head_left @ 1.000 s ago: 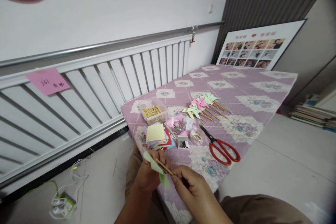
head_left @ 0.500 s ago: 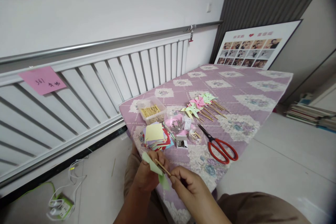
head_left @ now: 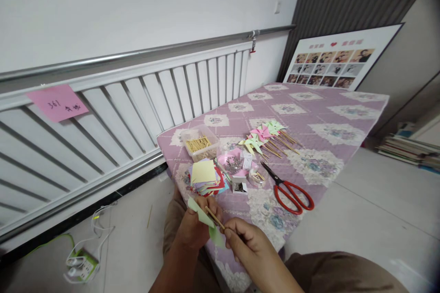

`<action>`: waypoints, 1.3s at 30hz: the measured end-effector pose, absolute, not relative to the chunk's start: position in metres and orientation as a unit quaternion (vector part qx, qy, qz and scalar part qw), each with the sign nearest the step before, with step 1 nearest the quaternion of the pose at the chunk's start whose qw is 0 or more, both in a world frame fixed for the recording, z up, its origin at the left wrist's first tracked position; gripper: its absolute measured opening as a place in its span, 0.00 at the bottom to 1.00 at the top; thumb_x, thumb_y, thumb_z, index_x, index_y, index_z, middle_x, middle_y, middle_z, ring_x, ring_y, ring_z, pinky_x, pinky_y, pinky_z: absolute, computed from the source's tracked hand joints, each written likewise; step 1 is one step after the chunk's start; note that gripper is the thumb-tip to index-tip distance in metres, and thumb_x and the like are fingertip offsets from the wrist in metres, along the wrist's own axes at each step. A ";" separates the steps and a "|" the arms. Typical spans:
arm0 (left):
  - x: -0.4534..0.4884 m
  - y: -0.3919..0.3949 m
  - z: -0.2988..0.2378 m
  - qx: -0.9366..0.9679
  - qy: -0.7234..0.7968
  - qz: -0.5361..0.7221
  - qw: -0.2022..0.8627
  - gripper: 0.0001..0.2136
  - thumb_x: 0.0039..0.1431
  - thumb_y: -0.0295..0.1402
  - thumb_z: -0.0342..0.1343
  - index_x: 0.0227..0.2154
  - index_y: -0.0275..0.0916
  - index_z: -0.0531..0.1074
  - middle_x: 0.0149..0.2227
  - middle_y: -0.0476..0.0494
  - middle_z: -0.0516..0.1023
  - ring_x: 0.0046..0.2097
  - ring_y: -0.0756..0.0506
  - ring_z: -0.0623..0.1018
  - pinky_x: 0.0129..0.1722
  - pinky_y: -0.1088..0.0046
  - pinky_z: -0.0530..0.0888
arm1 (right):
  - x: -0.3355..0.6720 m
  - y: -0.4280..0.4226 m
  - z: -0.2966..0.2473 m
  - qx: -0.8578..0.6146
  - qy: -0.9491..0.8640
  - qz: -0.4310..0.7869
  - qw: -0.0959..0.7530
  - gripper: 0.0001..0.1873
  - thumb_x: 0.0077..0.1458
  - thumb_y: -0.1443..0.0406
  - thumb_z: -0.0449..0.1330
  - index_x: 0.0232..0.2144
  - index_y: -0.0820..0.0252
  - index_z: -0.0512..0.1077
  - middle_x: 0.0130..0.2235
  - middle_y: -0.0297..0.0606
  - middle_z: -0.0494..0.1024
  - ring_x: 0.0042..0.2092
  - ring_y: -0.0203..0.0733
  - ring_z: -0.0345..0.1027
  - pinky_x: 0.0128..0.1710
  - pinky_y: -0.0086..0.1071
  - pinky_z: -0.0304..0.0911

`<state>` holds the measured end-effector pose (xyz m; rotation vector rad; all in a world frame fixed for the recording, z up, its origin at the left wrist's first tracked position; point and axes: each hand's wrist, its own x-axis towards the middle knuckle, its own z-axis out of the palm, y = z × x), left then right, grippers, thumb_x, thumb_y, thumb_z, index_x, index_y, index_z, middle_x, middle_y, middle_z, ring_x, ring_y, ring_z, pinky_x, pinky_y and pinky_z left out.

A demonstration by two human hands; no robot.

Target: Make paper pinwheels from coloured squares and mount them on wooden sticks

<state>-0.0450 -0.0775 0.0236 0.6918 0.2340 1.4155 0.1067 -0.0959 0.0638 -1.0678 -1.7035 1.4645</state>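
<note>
My left hand is closed on a light green paper pinwheel, its folded blades showing on both sides of the fingers. In my right hand, thumb and forefinger pinch a thin wooden stick. The stick slants across the pinwheel's near side, its far end close to my left fingers. Whether the two are joined is hidden by the fingers. Just beyond my hands lie a stack of coloured paper squares and a small white box of dark metal bits.
Red-handled scissors lie right of a small round dish. Behind are a clear plastic box of sticks, a pink dish of pins and finished pinwheels. A radiator runs along the table's left side.
My hands keep nearly the same hold on the pinwheel and stick. The whole view has shifted slightly.
</note>
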 end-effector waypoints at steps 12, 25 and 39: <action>-0.043 -0.078 0.025 0.308 0.115 0.642 0.693 0.13 0.46 0.37 0.66 0.22 0.39 0.65 0.27 0.52 0.68 0.25 0.53 0.67 0.25 0.76 0.61 | 0.108 -0.097 0.056 -0.395 -0.642 0.560 0.344 0.12 0.59 0.60 0.50 0.26 0.57 0.65 0.22 0.27 0.63 0.20 0.30 0.53 0.20 0.24 0.51; -0.043 -0.077 0.027 0.307 0.084 0.638 0.701 0.09 0.50 0.34 0.63 0.24 0.38 0.69 0.28 0.50 0.71 0.28 0.52 0.70 0.27 0.76 0.64 | 0.107 -0.099 0.068 -0.418 -0.669 0.509 0.343 0.12 0.57 0.61 0.50 0.23 0.58 0.61 0.22 0.27 0.57 0.25 0.33 0.51 0.25 0.25 0.51; -0.040 -0.078 0.037 0.297 0.110 0.635 0.704 0.11 0.49 0.35 0.64 0.22 0.38 0.68 0.27 0.51 0.70 0.25 0.53 0.68 0.25 0.76 0.63 | 0.104 -0.096 0.066 -0.417 -0.651 0.502 0.389 0.10 0.53 0.64 0.53 0.21 0.57 0.60 0.22 0.26 0.57 0.25 0.33 0.52 0.24 0.24 0.51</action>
